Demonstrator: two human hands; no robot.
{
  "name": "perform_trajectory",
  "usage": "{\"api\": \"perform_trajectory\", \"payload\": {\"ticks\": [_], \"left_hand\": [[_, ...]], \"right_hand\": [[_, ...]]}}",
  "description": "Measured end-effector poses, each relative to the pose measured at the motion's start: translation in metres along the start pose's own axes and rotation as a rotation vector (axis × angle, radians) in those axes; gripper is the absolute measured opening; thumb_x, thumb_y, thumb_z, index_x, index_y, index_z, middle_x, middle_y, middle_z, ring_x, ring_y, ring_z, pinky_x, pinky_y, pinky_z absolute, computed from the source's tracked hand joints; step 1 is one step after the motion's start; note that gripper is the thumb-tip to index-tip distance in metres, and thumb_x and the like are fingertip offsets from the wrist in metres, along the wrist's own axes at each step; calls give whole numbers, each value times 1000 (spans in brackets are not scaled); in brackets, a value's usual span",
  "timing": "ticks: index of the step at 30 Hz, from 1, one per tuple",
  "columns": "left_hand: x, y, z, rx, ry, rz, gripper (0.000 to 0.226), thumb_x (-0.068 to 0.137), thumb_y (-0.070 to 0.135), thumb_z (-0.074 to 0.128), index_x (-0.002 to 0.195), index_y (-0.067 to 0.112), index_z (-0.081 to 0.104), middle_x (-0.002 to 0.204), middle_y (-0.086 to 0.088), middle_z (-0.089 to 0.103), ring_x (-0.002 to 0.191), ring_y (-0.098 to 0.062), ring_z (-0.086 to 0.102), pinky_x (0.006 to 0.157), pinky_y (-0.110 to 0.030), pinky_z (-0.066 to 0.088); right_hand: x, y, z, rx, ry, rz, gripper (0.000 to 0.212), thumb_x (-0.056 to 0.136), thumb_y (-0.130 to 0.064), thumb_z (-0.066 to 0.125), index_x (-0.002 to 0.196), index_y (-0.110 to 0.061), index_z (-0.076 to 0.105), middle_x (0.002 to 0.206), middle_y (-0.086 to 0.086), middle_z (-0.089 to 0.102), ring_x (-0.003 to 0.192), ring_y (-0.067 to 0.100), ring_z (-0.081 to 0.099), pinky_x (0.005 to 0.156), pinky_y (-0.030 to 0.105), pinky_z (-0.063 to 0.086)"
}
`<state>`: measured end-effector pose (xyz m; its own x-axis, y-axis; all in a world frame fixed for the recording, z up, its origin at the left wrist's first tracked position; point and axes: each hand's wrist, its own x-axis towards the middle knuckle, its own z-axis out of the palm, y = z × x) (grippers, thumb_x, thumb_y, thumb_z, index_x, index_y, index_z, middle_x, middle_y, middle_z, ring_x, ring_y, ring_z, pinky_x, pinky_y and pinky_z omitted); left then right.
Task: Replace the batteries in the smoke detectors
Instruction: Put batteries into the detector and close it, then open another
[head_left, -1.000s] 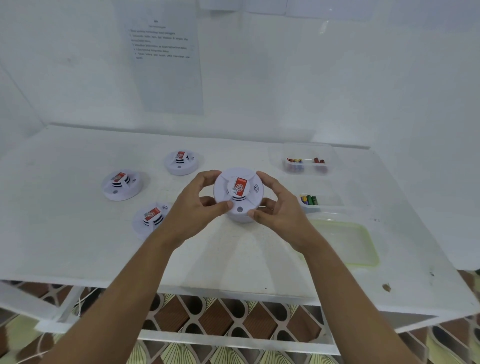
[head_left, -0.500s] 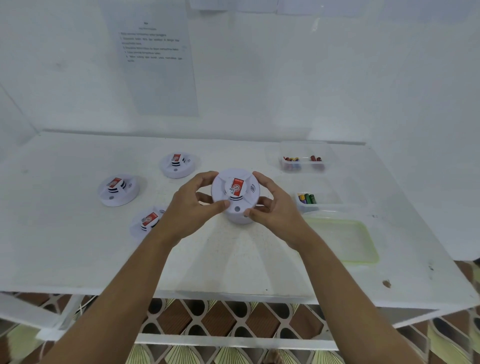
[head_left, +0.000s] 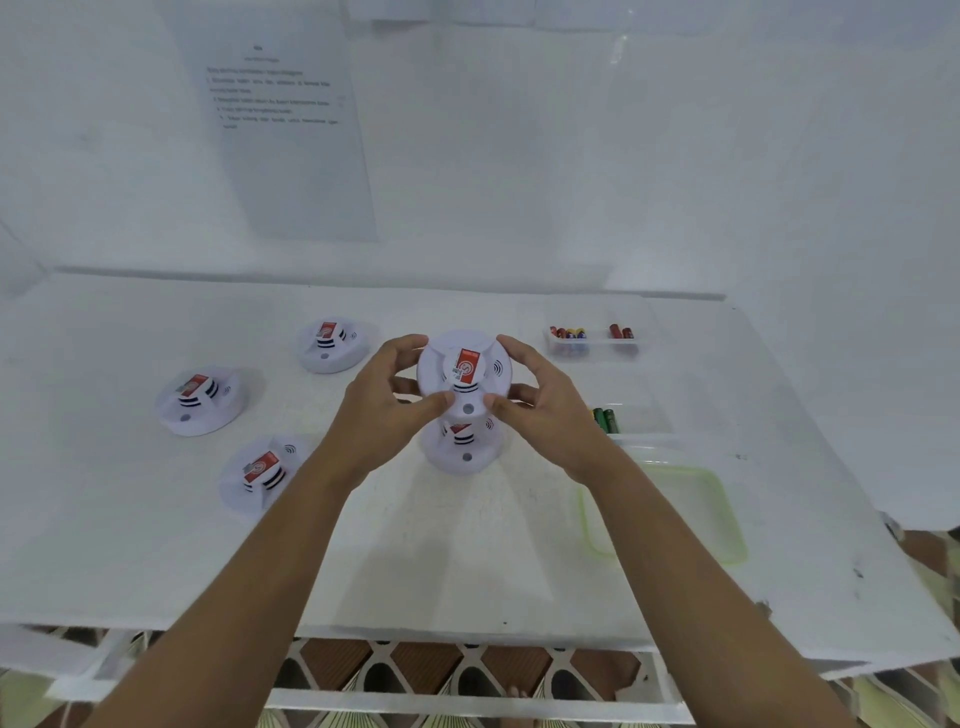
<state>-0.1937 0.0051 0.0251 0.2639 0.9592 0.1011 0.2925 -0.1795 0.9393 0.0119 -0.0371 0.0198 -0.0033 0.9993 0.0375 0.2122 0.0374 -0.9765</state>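
Observation:
Both of my hands hold a white round smoke detector (head_left: 464, 369) with a red label, raised above the table. My left hand (head_left: 384, 400) grips its left rim, my right hand (head_left: 540, 400) its right rim, thumbs on the near edge. Directly below it on the table sits another smoke detector (head_left: 462, 449). Three more detectors lie to the left: one at the back (head_left: 330, 345), one at far left (head_left: 200, 400), one nearer (head_left: 262, 473). A clear tray at the back right holds red batteries (head_left: 589, 335). Green batteries (head_left: 605, 418) lie in a second clear tray beside my right wrist.
A shallow green-rimmed tray (head_left: 670, 514) stands at the right. The white table (head_left: 441, 561) ends in a front edge close to me, with patterned floor below. A printed paper sheet (head_left: 280, 119) hangs on the white back wall.
My hands have lifted the held detector a little, so that another detector below it on the table has come into sight. The camera has tilted slightly.

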Motion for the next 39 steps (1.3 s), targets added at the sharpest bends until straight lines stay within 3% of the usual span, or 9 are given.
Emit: {"api": "perform_trajectory", "payload": {"ticks": [5,8,11,14,24,28,33,36,39], "left_hand": [[18,2,12,-5,45,-30,63,79,26,81,132,30,46,128,13,59,103,-11,64,86,-33,56],[28,3,17,4,60,-21,55,78,25,82,123,29,50,122,15,62,102,-12,65,84,-33,56],[37,3,20,9,66,-27,53,77,25,82,120,30,52,119,18,63,100,-11,66,83,-33,56],[43,3,22,29,79,-26,53,77,25,82,121,29,53,119,20,62,98,-10,66,82,-30,56],[67,-4,28,30,127,-50,50,81,21,78,125,31,55,116,23,63,94,-3,68,79,-20,53],[78,-10,30,45,135,-57,52,82,22,77,128,29,54,118,19,63,92,0,68,79,-22,55],[92,-18,33,60,122,-59,52,82,20,76,129,26,55,118,15,64,88,5,67,72,-15,53],[101,-23,34,75,115,-58,51,83,20,76,129,24,55,120,13,64,88,6,67,69,-10,51],[110,-26,34,95,106,-56,50,83,21,76,129,23,56,122,13,63,90,4,67,72,-13,52]], "right_hand": [[17,1,-13,-35,-9,-2,64,95,-11,68,149,-32,40,127,-29,59,110,11,69,94,31,58],[27,4,-19,-63,-13,1,64,95,-12,68,150,-31,39,125,-21,64,107,14,70,95,31,57],[35,4,-25,-75,-19,5,61,96,-12,67,146,-33,41,124,-8,68,103,9,71,86,19,55],[44,4,-28,-94,-19,-7,57,95,-11,67,141,-36,43,125,-12,65,100,3,70,77,11,52],[74,11,-33,-159,-28,-27,60,94,-15,69,148,-23,43,137,-11,51,106,-1,59,73,8,51],[86,13,-30,-174,-7,-32,57,93,-13,68,145,-24,46,139,-6,53,112,8,61,79,14,55],[100,16,-27,-215,32,4,57,89,-11,70,142,-21,49,132,-6,55,119,17,59,98,35,53],[108,17,-27,-240,34,8,54,89,-9,70,139,-18,52,122,-7,56,118,19,59,100,39,53],[116,19,-27,-269,34,23,55,88,-10,70,139,-16,51,129,-1,58,119,22,59,101,43,52]]}}
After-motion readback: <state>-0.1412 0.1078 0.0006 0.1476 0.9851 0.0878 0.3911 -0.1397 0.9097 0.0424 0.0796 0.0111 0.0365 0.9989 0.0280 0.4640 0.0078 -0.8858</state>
